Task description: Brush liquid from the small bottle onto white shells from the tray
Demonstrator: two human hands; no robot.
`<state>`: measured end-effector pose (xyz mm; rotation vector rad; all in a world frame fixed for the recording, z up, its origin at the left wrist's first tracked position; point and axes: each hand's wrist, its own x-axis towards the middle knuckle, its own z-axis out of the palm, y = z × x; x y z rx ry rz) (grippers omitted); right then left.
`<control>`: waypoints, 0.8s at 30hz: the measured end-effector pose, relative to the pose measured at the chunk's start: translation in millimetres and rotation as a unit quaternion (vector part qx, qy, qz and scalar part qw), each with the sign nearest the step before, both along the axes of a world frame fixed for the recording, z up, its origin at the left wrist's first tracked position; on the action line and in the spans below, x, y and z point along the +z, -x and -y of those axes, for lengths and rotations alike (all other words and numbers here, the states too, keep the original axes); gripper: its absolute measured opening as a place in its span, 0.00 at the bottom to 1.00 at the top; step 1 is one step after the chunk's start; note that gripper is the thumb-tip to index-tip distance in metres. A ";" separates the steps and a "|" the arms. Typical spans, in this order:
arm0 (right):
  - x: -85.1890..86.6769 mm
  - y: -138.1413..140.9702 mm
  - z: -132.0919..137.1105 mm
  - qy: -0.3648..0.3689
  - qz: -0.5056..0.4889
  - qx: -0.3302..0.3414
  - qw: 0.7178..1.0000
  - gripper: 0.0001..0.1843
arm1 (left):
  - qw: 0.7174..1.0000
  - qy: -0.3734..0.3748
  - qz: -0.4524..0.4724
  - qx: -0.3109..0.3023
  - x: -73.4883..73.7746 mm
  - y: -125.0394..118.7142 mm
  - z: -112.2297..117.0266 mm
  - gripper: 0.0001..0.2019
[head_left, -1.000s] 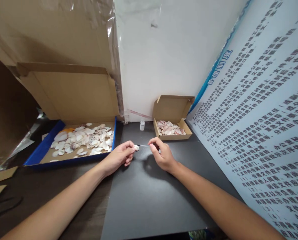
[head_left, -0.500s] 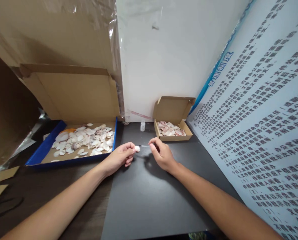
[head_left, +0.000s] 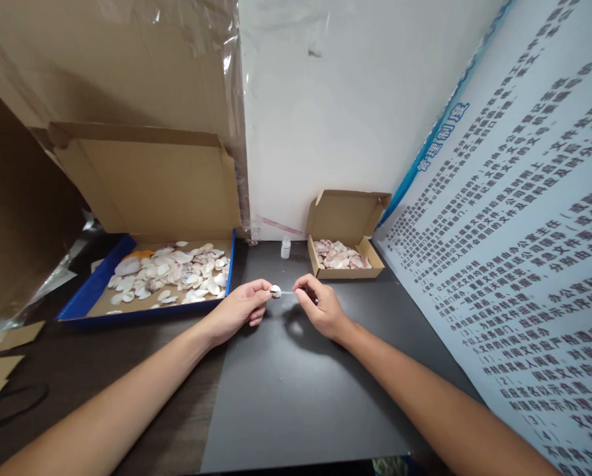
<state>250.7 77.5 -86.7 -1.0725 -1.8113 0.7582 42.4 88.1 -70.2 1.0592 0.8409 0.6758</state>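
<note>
Between the thumb and fingers of my left hand (head_left: 249, 303) is a small pale seashell (head_left: 276, 291), held over the dark mat. My right hand (head_left: 320, 305) pinches a thin small brush (head_left: 286, 292) with a translucent handle. Its dark tip lies against the shell. Beyond both hands stands a small white-labelled bottle (head_left: 286, 248), upright near the wall. The bottle's cap is too small to make out.
At the left, an open blue-sided box (head_left: 144, 315) holds many loose shells. A smaller cardboard box (head_left: 350, 272) of shells sits at the back right. A printed board (head_left: 524, 251) leans along the right side. Cardboard scraps (head_left: 0, 373) lie at far left.
The small brush's dark tip has come onto the shell, and the shell now shows a dark patch there. My hands have drawn slightly closer. The view has shifted a little.
</note>
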 end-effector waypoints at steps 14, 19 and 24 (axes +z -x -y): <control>2.6 2.0 3.5 -0.024 -0.035 -0.029 0.999 0.05 | 0.995 -0.086 -0.044 -0.010 -6.0 -2.5 0.1 0.18; 1.9 2.4 3.0 -0.023 -0.025 -0.052 0.998 0.04 | 0.994 -0.092 -0.055 -0.013 -5.1 -2.4 0.2 0.17; 4.5 3.0 3.7 -0.027 -0.014 -0.027 0.999 0.05 | 0.993 -0.102 -0.065 -0.013 -4.5 -3.1 0.2 0.17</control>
